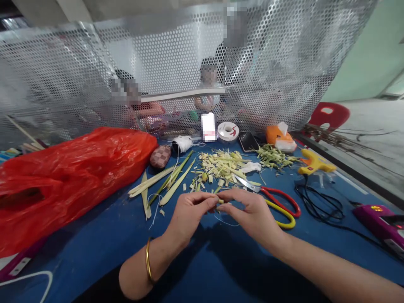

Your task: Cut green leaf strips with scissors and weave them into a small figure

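Observation:
My left hand (192, 213) and my right hand (254, 214) meet over the blue table, fingertips pinched together. Between them is a small pale yellow-green plant piece (220, 201), mostly covered by the fingers. A thin pale thread (227, 223) hangs just below my right fingers. Beyond the hands lies a heap of chopped plant pieces (217, 165). Scissors (285, 201) with one red and one yellow handle lie beside my right hand, blades toward the heap. Long green leaf strips (179, 184) rest to the left.
At left bulges a red plastic bag (78, 176). Behind stand a thread spool (183, 144), a lit phone (208, 127), a ribbon roll (227, 131) and a tissue pack (280, 136). A yellow glue gun (315, 163) and its black cord lie right. People sit behind a perforated screen (170, 54).

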Tool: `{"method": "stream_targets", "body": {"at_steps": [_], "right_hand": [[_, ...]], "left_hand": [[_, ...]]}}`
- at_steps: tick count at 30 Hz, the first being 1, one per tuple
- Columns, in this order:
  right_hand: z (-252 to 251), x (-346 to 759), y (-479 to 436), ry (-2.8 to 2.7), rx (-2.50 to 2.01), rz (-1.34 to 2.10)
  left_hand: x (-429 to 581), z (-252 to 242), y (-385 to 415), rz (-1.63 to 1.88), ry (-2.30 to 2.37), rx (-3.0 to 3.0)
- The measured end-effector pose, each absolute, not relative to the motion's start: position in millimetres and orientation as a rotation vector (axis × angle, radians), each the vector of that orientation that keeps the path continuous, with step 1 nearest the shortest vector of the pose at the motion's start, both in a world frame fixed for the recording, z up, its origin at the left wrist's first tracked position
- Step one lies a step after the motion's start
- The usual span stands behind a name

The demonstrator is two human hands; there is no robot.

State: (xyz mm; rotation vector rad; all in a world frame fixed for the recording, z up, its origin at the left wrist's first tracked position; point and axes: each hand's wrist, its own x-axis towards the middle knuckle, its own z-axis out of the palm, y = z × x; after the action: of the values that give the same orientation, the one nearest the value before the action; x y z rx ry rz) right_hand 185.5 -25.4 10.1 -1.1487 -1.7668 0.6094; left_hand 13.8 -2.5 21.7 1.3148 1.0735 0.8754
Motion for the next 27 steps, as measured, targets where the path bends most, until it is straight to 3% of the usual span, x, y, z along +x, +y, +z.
{"method": "stream_targets", "body": {"at_steps": [6, 18, 27], "right_hand": [[-17, 184, -31, -1.671, -1.13, 0.68], [-22, 184, -31, -1.647, -1.198, 0.718], [-19, 187, -26, -1.455, -1.231, 1.074]], "left_hand": [[18, 4, -7, 0.832, 1.073, 1.225], [21, -3, -7, 0.833, 1.198, 1.102], [18, -2, -9, 0.871, 1.174, 1.435]]}}
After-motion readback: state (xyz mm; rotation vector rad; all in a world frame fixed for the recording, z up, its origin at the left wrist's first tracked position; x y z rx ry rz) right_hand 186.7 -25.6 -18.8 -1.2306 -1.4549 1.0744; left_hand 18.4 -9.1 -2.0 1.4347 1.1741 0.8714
